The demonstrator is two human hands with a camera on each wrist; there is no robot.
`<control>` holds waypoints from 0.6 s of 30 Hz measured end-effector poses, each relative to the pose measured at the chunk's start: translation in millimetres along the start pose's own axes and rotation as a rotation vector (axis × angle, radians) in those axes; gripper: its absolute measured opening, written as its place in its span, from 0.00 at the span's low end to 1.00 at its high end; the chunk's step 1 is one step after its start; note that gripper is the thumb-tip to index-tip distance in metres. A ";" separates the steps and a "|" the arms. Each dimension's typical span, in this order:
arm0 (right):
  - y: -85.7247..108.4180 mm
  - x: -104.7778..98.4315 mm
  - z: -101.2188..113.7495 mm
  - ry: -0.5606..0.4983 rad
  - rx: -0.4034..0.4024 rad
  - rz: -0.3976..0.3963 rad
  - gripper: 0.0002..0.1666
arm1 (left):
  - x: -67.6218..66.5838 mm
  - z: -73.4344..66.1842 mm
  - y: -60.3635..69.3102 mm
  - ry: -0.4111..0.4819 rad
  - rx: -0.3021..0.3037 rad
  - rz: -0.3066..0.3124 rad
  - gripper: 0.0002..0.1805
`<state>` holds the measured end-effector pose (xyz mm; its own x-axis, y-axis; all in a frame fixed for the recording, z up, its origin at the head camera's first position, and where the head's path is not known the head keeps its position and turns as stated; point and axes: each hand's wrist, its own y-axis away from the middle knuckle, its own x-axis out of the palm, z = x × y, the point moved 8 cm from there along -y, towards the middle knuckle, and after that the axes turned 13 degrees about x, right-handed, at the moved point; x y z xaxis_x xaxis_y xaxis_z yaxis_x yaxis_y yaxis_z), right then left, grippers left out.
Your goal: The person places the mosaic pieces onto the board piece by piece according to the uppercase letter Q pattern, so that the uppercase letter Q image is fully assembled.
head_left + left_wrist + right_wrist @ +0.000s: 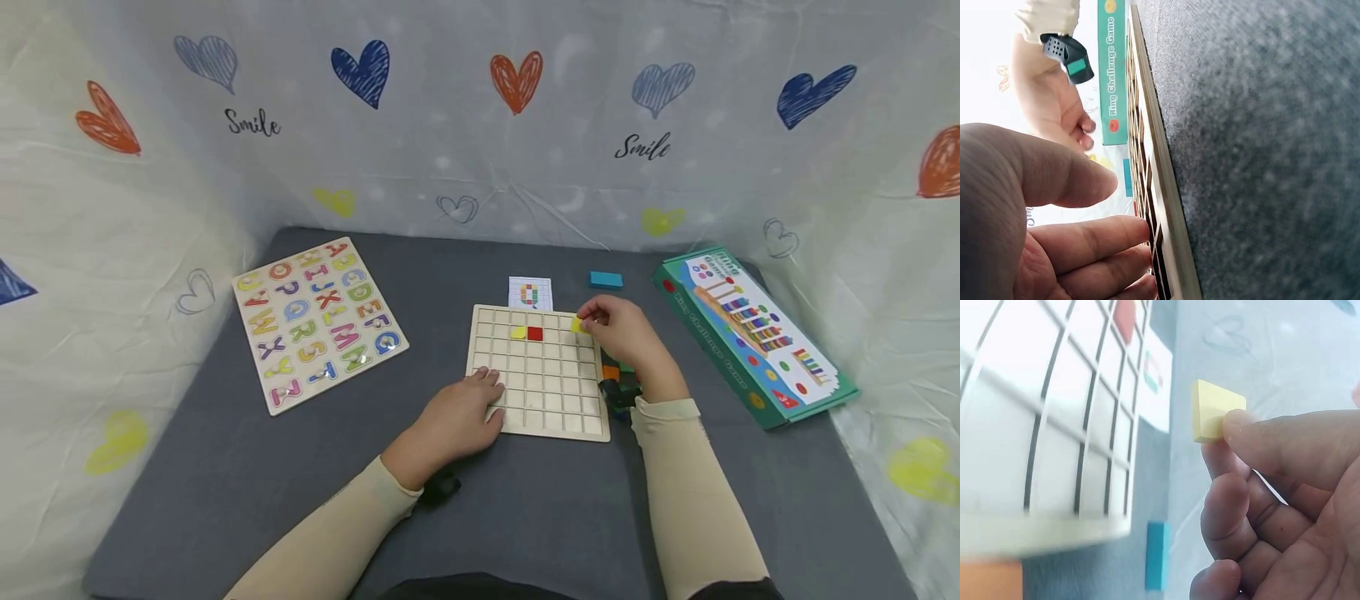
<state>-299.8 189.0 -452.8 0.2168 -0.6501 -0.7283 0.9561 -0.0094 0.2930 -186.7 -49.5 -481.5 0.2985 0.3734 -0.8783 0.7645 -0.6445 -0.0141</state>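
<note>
A wooden grid board (555, 400) lies on the dark table, with a yellow tile (518, 332) and a red tile (535, 334) side by side in its upper part. Over the board's upper right corner, my right hand (626, 337) pinches another yellow tile (1216, 411) between thumb and fingertips. My left hand (459, 417) rests with its fingers on the board's left edge; in the left wrist view those fingers (1097, 244) touch the rim. A pattern card (530, 293) lies against the board's far edge.
An alphabet board (321, 321) lies at the left. A green game box (753, 337) stands at the right, and a blue block (605, 280) lies beyond the grid board. An orange block (611, 372) and other coloured pieces lie by the board's right edge, partly under the right wrist.
</note>
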 end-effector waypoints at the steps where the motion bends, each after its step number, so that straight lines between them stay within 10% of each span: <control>1: -2.4 2.9 2.9 0.003 -0.006 0.003 0.11 | -0.2 -0.2 0.1 0.001 0.001 0.000 0.27; 18: -28.3 44.2 9.4 -0.011 0.032 0.068 0.09 | 2.1 1.6 -1.2 -0.007 -0.003 0.006 0.27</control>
<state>-319.2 153.5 -487.5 0.2782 -0.6587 -0.6990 0.9324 0.0103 0.3614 -187.9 -49.1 -484.1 0.2987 0.3647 -0.8819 0.7643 -0.6449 -0.0079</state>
